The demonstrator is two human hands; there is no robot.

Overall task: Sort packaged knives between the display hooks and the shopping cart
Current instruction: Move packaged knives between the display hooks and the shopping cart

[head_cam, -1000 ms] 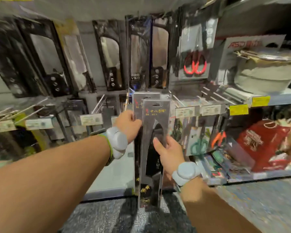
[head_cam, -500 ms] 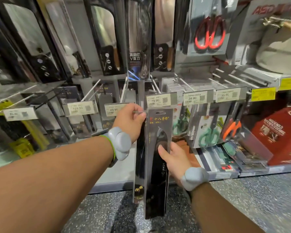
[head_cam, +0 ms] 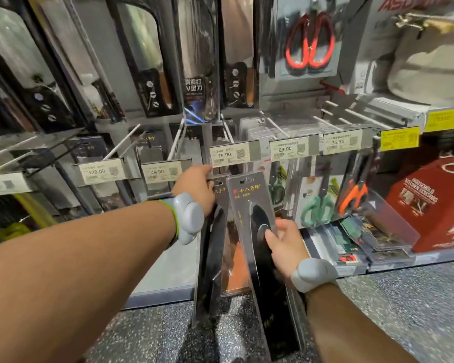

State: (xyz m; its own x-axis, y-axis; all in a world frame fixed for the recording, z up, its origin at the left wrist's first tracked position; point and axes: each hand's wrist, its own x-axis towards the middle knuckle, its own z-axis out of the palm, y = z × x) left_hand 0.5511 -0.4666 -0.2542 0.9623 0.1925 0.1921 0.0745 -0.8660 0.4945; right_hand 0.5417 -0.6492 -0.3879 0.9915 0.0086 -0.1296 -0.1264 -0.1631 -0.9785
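Right hand [head_cam: 283,244] grips a long packaged knife [head_cam: 257,247] at about mid-length, thumb on the front over the blade window, fingers curled behind. Pack is tilted, top leaning to 11 o'clock, bottom end running down to 5 o'clock over the speckled floor [head_cam: 404,297]. Its hang-hole end sits just below the 79.90 price tag [head_cam: 232,154], not on the hook as far as I can tell. Left hand [head_cam: 195,189] reaches in at 10 o'clock of that pack, fingers curled at the hook end [head_cam: 215,176] under the tag; exactly what they pinch is hidden by the hand. A second knife pack [head_cam: 212,258] hangs straight down right below the left hand, just beside the held one, touching or overlapping near the top. Both wrists carry grey bands. At 12 o'clock: upper row of boxed cleavers [head_cam: 152,61]. At 1 o'clock: red-handled scissors [head_cam: 309,40]. At 3 o'clock: green scissors [head_cam: 316,209] and orange ones [head_cam: 354,195] on hooks, then a red box [head_cam: 435,205]. No cart visible.
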